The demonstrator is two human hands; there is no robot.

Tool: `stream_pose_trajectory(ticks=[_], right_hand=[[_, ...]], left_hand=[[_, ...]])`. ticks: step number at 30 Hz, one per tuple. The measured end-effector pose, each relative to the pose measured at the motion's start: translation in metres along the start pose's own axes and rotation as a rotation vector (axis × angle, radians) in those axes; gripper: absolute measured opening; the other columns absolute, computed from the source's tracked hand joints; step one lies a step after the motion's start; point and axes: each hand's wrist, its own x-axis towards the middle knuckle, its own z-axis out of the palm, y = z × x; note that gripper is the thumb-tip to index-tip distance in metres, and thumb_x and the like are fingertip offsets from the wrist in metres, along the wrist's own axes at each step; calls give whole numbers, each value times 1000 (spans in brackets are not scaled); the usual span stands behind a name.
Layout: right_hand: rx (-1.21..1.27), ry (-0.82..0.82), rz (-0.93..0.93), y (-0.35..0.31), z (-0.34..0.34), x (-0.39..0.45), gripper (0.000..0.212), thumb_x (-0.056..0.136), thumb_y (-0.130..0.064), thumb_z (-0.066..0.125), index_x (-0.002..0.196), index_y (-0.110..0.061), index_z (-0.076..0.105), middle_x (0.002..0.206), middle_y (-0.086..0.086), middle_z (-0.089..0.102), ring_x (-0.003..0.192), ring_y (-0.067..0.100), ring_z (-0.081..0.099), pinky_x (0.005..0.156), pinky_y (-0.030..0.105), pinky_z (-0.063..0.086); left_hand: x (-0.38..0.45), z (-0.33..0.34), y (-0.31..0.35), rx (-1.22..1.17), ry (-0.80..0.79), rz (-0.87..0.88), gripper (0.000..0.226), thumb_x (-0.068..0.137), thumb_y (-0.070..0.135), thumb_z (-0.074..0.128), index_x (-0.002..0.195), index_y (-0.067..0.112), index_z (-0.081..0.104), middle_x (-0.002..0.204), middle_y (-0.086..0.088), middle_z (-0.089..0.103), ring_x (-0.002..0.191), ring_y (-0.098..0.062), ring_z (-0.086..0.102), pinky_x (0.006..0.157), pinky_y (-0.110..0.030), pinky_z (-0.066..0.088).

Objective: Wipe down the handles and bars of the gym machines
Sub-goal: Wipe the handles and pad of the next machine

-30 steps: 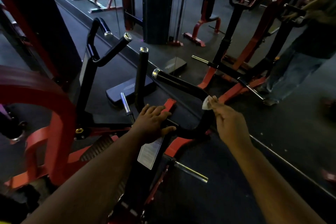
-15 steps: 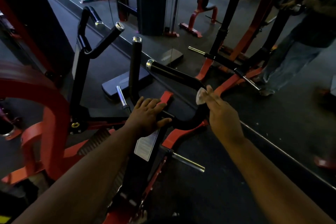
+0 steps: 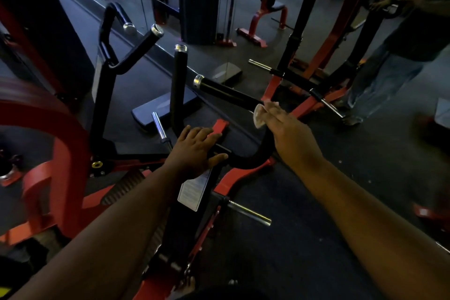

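**Wiping the angled grip of a red-and-black machine**

Dim gym flooring (image 3: 316, 238) spread under rows of red-framed equipment, with a mirror behind reflecting a standing person. Nearest the camera stood a machine with several black handles capped in chrome. The right hand (image 3: 294, 139) reached onto the angled handle (image 3: 226, 92), its fingers (image 3: 274, 111) pressing a small white cloth (image 3: 259, 114) against the lower end of the grip, just above the bend of the curved bar (image 3: 253, 161). How tightly they curled round the cloth could not be told; they looked fairly straight. The left hand (image 3: 197, 151) lay flat with released fingers on the machine's central frame, holding nothing, apparently steadying it.

Judging from this, the wipe sat at the base of the grip, with the stretch up to the chrome cap yet to cover. Doing it well would likely mean wrapping the cloth round the handle and drawing it toward the cap, rotating to reach the underside. The upright handle (image 3: 179, 85) and far left handles (image 3: 132, 52) presumably awaited cleaning too.
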Motion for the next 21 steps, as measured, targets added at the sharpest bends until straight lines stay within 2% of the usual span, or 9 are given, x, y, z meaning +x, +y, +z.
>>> stream_pose_trajectory(ticks=[4, 6, 8, 10, 12, 15, 18, 21], right_hand=[[-9, 105, 62, -7, 18, -43, 61, 88, 10, 63, 146, -6, 51, 156, 17, 42, 135, 34, 52, 105, 36, 40], [-40, 84, 59, -18, 27, -64, 65, 84, 11, 62, 146, -5, 50, 156, 18, 41, 141, 37, 44, 108, 42, 40], [-80, 39, -1, -30, 31, -79, 66, 80, 10, 58, 145, -3, 51, 153, 20, 45, 143, 36, 38, 105, 50, 50], [-79, 41, -60, -34, 24, -79, 67, 79, 11, 56, 144, -3, 51, 151, 20, 49, 144, 34, 38, 103, 50, 52], [-99, 86, -108, -28, 9, -60, 64, 83, 12, 54, 145, -2, 51, 152, 20, 48, 145, 34, 39, 113, 48, 42], [-273, 64, -193, -8, 1, -29, 51, 95, -1, 40, 144, -2, 53, 152, 19, 48, 147, 37, 36, 121, 53, 29], [-373, 13, -302, 9, 17, -40, 47, 99, -3, 39, 143, -1, 53, 152, 18, 49, 149, 39, 32, 121, 53, 29], [-330, 38, -334, 13, 24, -59, 48, 99, 0, 37, 144, -1, 51, 152, 19, 48, 148, 36, 34, 122, 51, 29]], left_hand=[[0, 6, -2, 28, 1, 14, 89, 86, 85, 16, 154, 33, 39, 155, 2, 42, 149, -25, 30, 126, -52, 9], [0, 7, -3, 43, 10, 18, 89, 87, 85, 16, 153, 33, 40, 152, 2, 45, 148, -25, 31, 126, -52, 10], [1, 7, -3, 50, 0, 15, 89, 86, 86, 15, 154, 32, 40, 150, 1, 46, 148, -26, 30, 126, -53, 9], [1, 4, -2, 35, -24, 7, 91, 85, 86, 13, 154, 32, 38, 151, 0, 45, 149, -27, 28, 127, -52, 6], [4, 1, 0, 26, -31, 1, 93, 84, 86, 13, 154, 32, 39, 150, -1, 44, 149, -27, 28, 127, -52, 6], [2, 2, -1, 31, -20, 1, 92, 84, 86, 13, 153, 31, 40, 149, 0, 46, 149, -26, 28, 127, -51, 6], [0, 3, -1, 30, -21, 13, 93, 83, 85, 11, 153, 31, 41, 148, -1, 46, 149, -27, 28, 127, -51, 7], [1, 4, -1, 39, -6, 16, 88, 87, 84, 16, 152, 31, 41, 146, -2, 48, 149, -28, 29, 127, -52, 8]])
